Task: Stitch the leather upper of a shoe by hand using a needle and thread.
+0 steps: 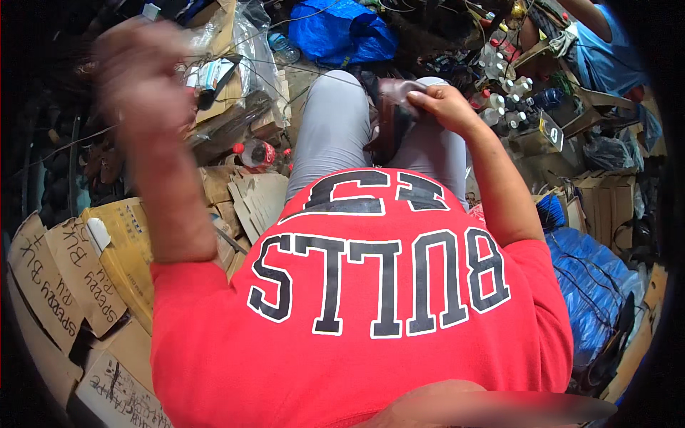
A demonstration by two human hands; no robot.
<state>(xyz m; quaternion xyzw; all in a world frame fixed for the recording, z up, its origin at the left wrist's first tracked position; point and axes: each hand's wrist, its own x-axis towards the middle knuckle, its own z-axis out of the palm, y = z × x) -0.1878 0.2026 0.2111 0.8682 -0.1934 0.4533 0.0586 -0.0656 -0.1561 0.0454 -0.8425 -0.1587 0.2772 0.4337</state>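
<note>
My right hand (444,107) is closed, thumb on top, at the upper end of a dark brown shoe-like piece (390,128). That piece stands between my knees and is partly blurred, so its exact kind is unclear. My left hand (146,78) is raised high at the left, far from the piece. Motion smears its fingers, and whether they grip anything cannot be made out. A thin dark strand (267,63) stretches across the space between the two hands. Grey trousers (330,132) cover my legs on both sides of the piece.
Flattened cardboard (78,278) is piled at the left. A red-capped bottle (255,153) lies beside my left leg. Several bottles (510,103) cluster at the right. Blue plastic sheets lie ahead (346,32) and at the right (592,285). Another person's blue clothing (603,53) shows at the upper right.
</note>
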